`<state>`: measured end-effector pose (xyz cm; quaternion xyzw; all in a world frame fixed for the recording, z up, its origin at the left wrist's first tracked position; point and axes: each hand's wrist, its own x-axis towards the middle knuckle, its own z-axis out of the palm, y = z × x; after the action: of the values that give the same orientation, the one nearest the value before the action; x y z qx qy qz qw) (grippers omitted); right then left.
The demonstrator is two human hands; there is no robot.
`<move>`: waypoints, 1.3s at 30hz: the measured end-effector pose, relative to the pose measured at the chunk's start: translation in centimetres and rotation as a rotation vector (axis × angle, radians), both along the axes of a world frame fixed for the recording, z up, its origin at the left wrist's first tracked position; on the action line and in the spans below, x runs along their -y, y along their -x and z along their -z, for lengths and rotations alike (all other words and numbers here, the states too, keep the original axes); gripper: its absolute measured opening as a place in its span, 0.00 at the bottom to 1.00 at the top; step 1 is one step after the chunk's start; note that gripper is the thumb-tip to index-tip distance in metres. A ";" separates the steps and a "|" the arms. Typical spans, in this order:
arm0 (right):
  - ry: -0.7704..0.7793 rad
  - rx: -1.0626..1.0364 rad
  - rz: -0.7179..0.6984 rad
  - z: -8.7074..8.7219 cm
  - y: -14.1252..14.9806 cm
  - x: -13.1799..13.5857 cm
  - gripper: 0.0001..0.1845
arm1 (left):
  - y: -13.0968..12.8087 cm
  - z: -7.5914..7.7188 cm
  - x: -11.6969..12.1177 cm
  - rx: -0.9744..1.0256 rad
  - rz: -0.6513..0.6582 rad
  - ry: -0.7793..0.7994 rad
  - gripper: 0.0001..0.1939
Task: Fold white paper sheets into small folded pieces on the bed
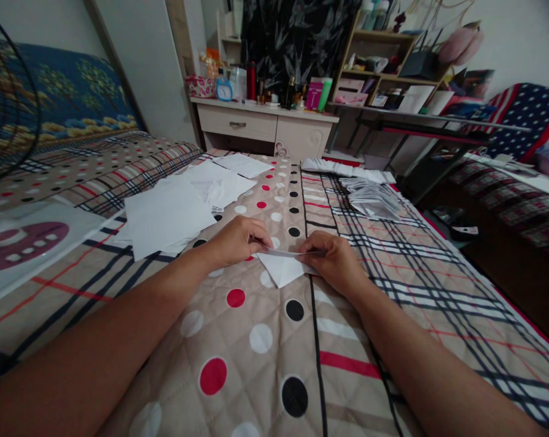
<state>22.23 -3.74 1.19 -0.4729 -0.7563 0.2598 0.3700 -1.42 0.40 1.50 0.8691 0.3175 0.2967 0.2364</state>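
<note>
Between my two hands is a small white folded paper (283, 271), resting low over the dotted bedspread with one corner pointing toward me. My left hand (242, 241) pinches its left end between thumb and fingers. On the other side, my right hand (331, 258) grips the right end, with fingers curled over the folded edge. A pile of loose white paper sheets (169, 212) lies to the left, just beyond my left forearm. To the far right sits a stack of small folded papers (372, 199), and behind it a long row of folded papers (347, 169).
The quilted bedspread (260, 376) covers the surface under my hands. A clear plastic bag with a purple print (28, 246) lies at left, near a fan (10, 97). Beyond the bed stand a white dresser (256, 127) and a cluttered shelf desk (383, 76).
</note>
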 end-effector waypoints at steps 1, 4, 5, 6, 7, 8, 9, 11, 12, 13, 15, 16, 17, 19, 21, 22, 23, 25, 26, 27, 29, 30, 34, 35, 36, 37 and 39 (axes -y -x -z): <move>-0.037 0.019 -0.029 -0.1 0.0 0.1 0.06 | 0.2 -0.2 0.0 -0.013 0.028 0.006 0.10; -0.111 0.090 -0.103 -0.3 0.0 0.2 0.10 | 0.6 -0.7 -0.1 -0.055 0.084 0.034 0.13; -0.127 0.115 -0.119 -0.4 0.0 0.2 0.12 | 0.7 -0.8 -0.1 -0.061 0.091 0.046 0.15; -0.141 0.139 -0.129 -0.5 0.0 0.3 0.13 | 0.9 -0.9 -0.1 -0.064 0.097 0.058 0.15; -0.153 0.160 -0.135 -0.6 0.0 0.3 0.14 | 0.9 -0.9 -0.1 -0.066 0.104 0.070 0.16; -0.165 0.179 -0.140 -0.6 0.0 0.3 0.15 | 1.0 -0.9 -0.1 -0.066 0.114 0.081 0.16; -0.174 0.194 -0.144 -0.6 0.0 0.3 0.15 | 1.1 -0.9 -0.2 -0.066 0.123 0.092 0.16; -0.186 0.215 -0.148 -0.5 0.0 0.3 0.16 | 1.2 -0.9 -0.2 -0.068 0.135 0.110 0.15; -0.189 0.223 -0.148 -0.5 0.0 0.3 0.16 | 1.2 -1.0 -0.2 -0.069 0.137 0.115 0.15; -0.191 0.232 -0.147 -0.5 0.1 0.3 0.16 | 1.2 -1.0 -0.2 -0.070 0.134 0.119 0.15; -0.193 0.258 -0.144 -0.6 0.1 0.4 0.16 | 1.3 -1.1 -0.1 -0.079 0.120 0.127 0.14; -0.197 0.275 -0.142 -0.6 0.1 0.4 0.16 | 1.3 -1.2 -0.1 -0.085 0.113 0.130 0.14; -0.202 0.294 -0.140 -0.7 0.2 0.5 0.16 | 1.3 -1.3 -0.1 -0.091 0.103 0.131 0.14; -0.212 0.326 -0.132 -0.9 0.2 0.6 0.15 | 1.5 -1.4 -0.1 -0.107 0.088 0.129 0.14; -0.218 0.348 -0.124 -1.0 0.3 0.6 0.15 | 1.7 -1.5 -0.2 -0.125 0.071 0.133 0.13; -0.218 0.353 -0.122 -1.1 0.3 0.6 0.15 | 1.8 -1.5 -0.3 -0.135 0.063 0.141 0.12; -0.217 0.357 -0.121 -1.1 0.3 0.7 0.15 | 2.0 -1.6 -0.3 -0.144 0.059 0.153 0.11; -0.216 0.359 -0.123 -1.1 0.3 0.7 0.15 | 2.1 -1.7 -0.3 -0.156 0.064 0.171 0.10; -0.216 0.360 -0.123 -1.1 0.3 0.7 0.16 | 2.2 -1.8 -0.3 -0.162 0.069 0.175 0.10; -0.217 0.362 -0.121 -1.1 0.3 0.7 0.16 | 2.2 -1.9 -0.3 -0.170 0.074 0.175 0.09; -0.216 0.370 -0.116 -1.1 0.3 0.7 0.15 | 2.3 -2.0 -0.3 -0.189 0.075 0.163 0.09; -0.215 0.374 -0.114 -1.2 0.4 0.7 0.15 | 2.3 -2.0 -0.3 -0.200 0.074 0.155 0.09; -0.215 0.380 -0.114 -1.3 0.5 0.8 0.15 | 2.2 -2.0 -0.2 -0.244 0.082 0.113 0.10; -0.214 0.382 -0.114 -1.4 0.5 0.9 0.15 | 2.1 -2.0 -0.2 -0.254 0.081 0.102 0.11; -0.211 0.387 -0.112 -1.4 0.6 0.9 0.15 | 2.1 -2.0 -0.2 -0.261 0.079 0.090 0.12; -0.208 0.392 -0.108 -1.5 0.6 1.0 0.15 | 2.1 -2.1 -0.2 -0.267 0.075 0.079 0.12; -0.196 0.402 -0.098 -1.6 0.6 1.1 0.15 | 2.1 -2.2 -0.1 -0.270 0.071 0.067 0.13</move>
<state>21.61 -4.82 2.81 -0.4396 -0.8586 0.1032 0.2428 -3.48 0.49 3.70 0.9033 0.3253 0.1577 0.2309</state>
